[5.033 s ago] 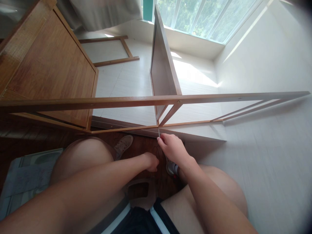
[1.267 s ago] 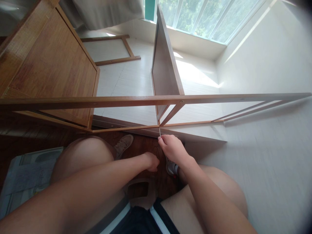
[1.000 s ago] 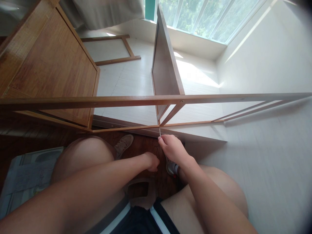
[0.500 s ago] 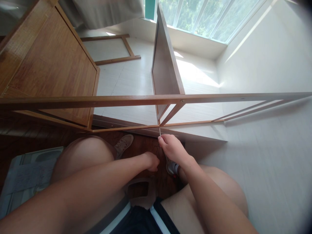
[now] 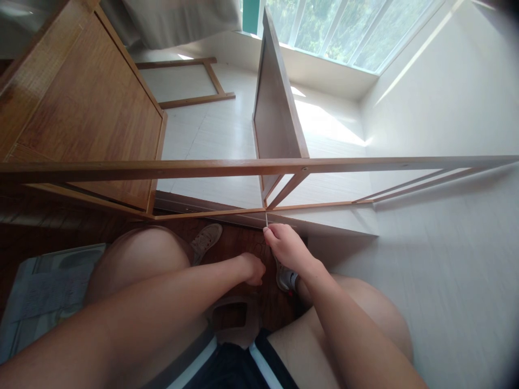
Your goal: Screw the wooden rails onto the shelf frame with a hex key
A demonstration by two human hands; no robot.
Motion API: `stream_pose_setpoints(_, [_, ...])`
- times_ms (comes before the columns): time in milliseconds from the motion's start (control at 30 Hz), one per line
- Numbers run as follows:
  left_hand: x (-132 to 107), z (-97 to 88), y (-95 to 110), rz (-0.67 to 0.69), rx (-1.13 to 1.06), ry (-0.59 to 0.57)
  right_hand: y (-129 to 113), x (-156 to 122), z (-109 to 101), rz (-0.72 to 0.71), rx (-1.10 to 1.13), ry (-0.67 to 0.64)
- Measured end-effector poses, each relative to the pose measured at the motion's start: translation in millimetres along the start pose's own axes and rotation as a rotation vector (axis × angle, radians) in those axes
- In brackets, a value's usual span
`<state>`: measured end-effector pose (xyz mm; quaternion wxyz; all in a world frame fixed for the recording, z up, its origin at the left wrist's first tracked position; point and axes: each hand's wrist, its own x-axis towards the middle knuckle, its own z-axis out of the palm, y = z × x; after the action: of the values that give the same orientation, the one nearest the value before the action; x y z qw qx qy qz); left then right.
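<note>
A: Right hand [image 5: 286, 247]?
B: Pinched on thin silver metal key [image 5: 266, 220], tip in wooden frame joint [image 5: 265, 207] just above. Light, stiff, slippery; grip low.
A: Left hand [image 5: 252, 268]?
B: Fisted; contents unclear.

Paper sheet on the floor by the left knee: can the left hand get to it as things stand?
Probably yes. The left hand is curled low between the knees; the paper sheet lies uncovered outside the left knee, which the arm must clear.

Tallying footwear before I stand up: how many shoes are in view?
2: a tan shoe left of the left hand; a white shoe largely hidden beneath the right hand.
</note>
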<state>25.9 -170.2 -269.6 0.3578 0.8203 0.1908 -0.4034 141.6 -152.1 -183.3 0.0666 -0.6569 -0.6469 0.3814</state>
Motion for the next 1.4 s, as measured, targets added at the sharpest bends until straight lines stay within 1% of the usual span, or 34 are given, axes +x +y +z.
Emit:
stream_pose_setpoints(233, [3.3, 2.1, -2.0, 0.000, -0.015, 0.016, 1.2, -0.4, 0.3, -0.016, 0.027, -0.006])
stream_pose_setpoints(433, [4.0, 3.3, -2.4, -0.001, -0.042, 0.037, -0.3, -0.8, -0.9, 0.007, 0.043, -0.023])
stream_pose_setpoints(633, [4.4, 4.8, -1.7, -0.009, -0.058, 0.060, 2.5, -0.1, 1.5, 0.002, 0.181, -0.048])
stream_pose_setpoints(833, [5.2, 2.5, -0.7, -0.005, -0.044, 0.039, 5.9, 1.0, 6.3, -0.011, 0.256, -0.062])
stream_pose_setpoints(1000, [3.1, 0.0, 0.7, -0.004, -0.016, 0.016, 4.2, 1.9, 7.1, -0.005, 0.207, -0.052])
stream_pose_setpoints(1167, [3.1, 0.8, 1.4, 0.000, 0.001, 0.019, 0.7, 2.0, 6.5, 0.033, 0.071, 0.004])
stream_pose_setpoints(1400, [5.9, 3.0, 0.3, 0.012, -0.020, 0.035, -1.3, 1.1, 4.1, 0.044, -0.001, 0.021])
